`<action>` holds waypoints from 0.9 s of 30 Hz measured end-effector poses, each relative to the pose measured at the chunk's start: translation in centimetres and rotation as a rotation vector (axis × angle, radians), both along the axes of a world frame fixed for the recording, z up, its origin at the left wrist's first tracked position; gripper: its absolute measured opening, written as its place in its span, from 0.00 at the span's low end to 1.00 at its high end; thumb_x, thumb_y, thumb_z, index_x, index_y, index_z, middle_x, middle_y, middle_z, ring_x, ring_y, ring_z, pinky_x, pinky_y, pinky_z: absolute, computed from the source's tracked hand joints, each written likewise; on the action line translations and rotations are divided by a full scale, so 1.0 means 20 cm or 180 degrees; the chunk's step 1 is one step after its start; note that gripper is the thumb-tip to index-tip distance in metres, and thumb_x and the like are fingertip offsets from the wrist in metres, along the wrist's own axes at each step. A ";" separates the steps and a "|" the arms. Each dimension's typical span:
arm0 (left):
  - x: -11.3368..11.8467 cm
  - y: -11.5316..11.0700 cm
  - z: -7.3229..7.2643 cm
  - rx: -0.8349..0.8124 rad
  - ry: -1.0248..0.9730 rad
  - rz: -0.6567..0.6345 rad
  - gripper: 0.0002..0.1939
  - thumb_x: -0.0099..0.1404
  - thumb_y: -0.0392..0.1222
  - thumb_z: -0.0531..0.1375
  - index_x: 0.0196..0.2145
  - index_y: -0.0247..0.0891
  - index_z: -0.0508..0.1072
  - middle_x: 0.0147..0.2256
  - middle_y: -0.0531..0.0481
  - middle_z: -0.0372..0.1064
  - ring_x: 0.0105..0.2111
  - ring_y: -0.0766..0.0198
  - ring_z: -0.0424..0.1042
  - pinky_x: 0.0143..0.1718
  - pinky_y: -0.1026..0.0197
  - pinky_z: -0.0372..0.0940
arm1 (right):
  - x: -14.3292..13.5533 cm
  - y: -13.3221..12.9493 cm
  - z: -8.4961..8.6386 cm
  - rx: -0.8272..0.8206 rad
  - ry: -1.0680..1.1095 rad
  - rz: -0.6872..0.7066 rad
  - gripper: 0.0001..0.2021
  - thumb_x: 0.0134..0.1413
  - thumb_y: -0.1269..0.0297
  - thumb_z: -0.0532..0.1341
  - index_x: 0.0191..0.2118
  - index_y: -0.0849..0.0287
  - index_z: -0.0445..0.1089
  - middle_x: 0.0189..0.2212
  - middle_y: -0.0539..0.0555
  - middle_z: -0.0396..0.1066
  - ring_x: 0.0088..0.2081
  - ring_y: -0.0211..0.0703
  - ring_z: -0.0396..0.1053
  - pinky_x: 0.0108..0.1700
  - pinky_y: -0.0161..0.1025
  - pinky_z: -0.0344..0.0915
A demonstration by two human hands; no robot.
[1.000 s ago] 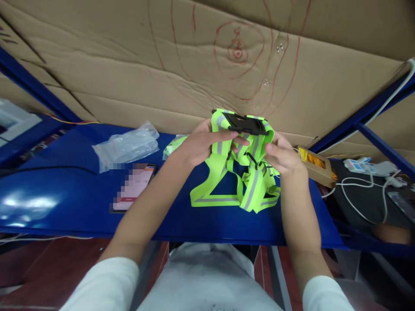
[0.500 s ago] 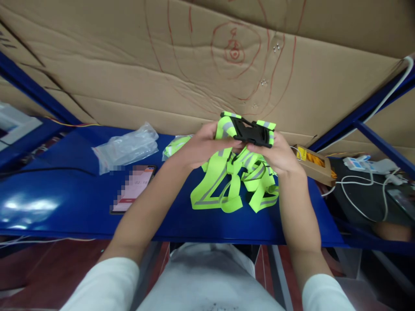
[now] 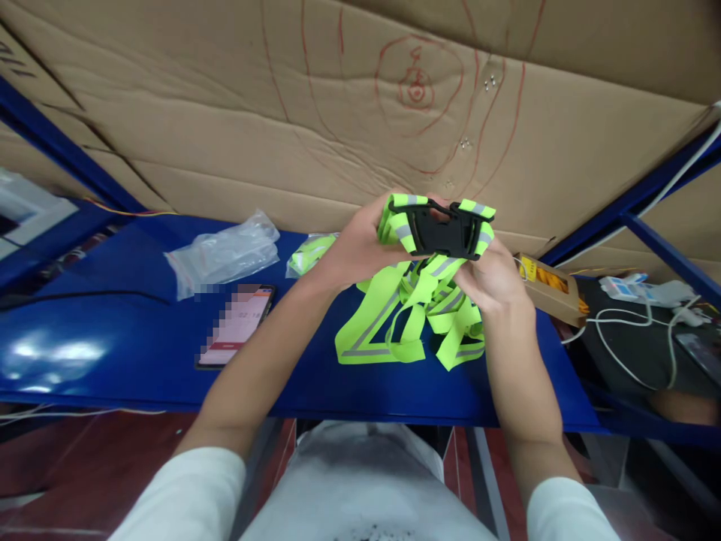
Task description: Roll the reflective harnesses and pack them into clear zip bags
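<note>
Can read "02:18" on the phone (image 3: 239,328), near a clear bag (image 3: 222,257). Pinching the neon strap (image 3: 369,327) at its black buckle (image 3: 444,237) with left grip (image 3: 363,244) and right grip (image 3: 493,272), over the blue surface (image 3: 304,389), before red-ringed cardboard (image 3: 197,113).

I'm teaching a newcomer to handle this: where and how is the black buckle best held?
Probably pinch the black buckle at its left and right ends, one hand coming in from each side. Its broad face is turned toward the camera, and the yellow-green strap wraps both ends, so gripping there should leave the bare middle uncovered.
</note>
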State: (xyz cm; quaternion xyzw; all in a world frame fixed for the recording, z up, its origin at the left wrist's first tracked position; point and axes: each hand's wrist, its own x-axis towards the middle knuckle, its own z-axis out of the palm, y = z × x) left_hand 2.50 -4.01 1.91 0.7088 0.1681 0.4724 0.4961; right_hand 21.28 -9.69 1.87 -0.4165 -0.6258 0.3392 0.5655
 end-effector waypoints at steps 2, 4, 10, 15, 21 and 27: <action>0.01 -0.01 0.00 -0.0056 0.0056 -0.0164 0.30 0.52 0.47 0.78 0.50 0.37 0.77 0.51 0.43 0.77 0.54 0.48 0.74 0.58 0.49 0.68 | -0.02 -0.01 0.01 0.0086 -0.0060 0.0035 0.31 0.51 0.33 0.65 0.55 0.48 0.75 0.56 0.58 0.77 0.63 0.61 0.70 0.60 0.60 0.73; 0.03 -0.02 -0.01 -0.0038 0.0053 -0.0301 0.28 0.54 0.45 0.77 0.51 0.36 0.78 0.52 0.43 0.77 0.54 0.49 0.75 0.57 0.50 0.68 | -0.05 -0.02 0.02 0.0131 -0.0166 0.0066 0.35 0.51 0.30 0.63 0.56 0.48 0.74 0.58 0.58 0.75 0.64 0.60 0.69 0.60 0.59 0.72; 0.08 0.01 -0.08 0.0037 -0.0110 -0.0198 0.25 0.52 0.43 0.77 0.48 0.37 0.80 0.48 0.44 0.79 0.50 0.50 0.77 0.55 0.51 0.69 | -0.04 -0.01 0.00 0.0251 -0.0593 -0.0005 0.39 0.55 0.31 0.61 0.67 0.47 0.63 0.64 0.59 0.69 0.66 0.58 0.67 0.65 0.56 0.69; 0.10 0.03 -0.11 -0.0179 -0.0268 -0.0362 0.25 0.51 0.42 0.77 0.46 0.36 0.80 0.49 0.43 0.79 0.52 0.49 0.76 0.57 0.49 0.68 | 0.10 -0.06 0.08 0.1120 -0.1438 0.0003 0.49 0.54 0.36 0.67 0.75 0.42 0.46 0.75 0.56 0.49 0.73 0.56 0.55 0.68 0.59 0.64; 0.14 -0.04 -0.13 -0.1056 -0.0324 -0.0709 0.26 0.53 0.38 0.75 0.50 0.39 0.78 0.51 0.46 0.78 0.53 0.51 0.75 0.57 0.50 0.68 | 0.11 -0.18 0.17 0.1305 -0.2375 -0.0373 0.19 0.61 0.52 0.68 0.56 0.49 0.77 0.59 0.57 0.74 0.61 0.57 0.72 0.66 0.55 0.67; 0.14 -0.06 -0.12 -0.1315 -0.0277 -0.0728 0.24 0.51 0.40 0.77 0.46 0.39 0.80 0.45 0.48 0.79 0.48 0.51 0.78 0.52 0.50 0.70 | 0.07 -0.17 0.14 0.1149 -0.1983 -0.0555 0.18 0.65 0.52 0.65 0.57 0.48 0.77 0.55 0.55 0.77 0.58 0.54 0.74 0.64 0.53 0.69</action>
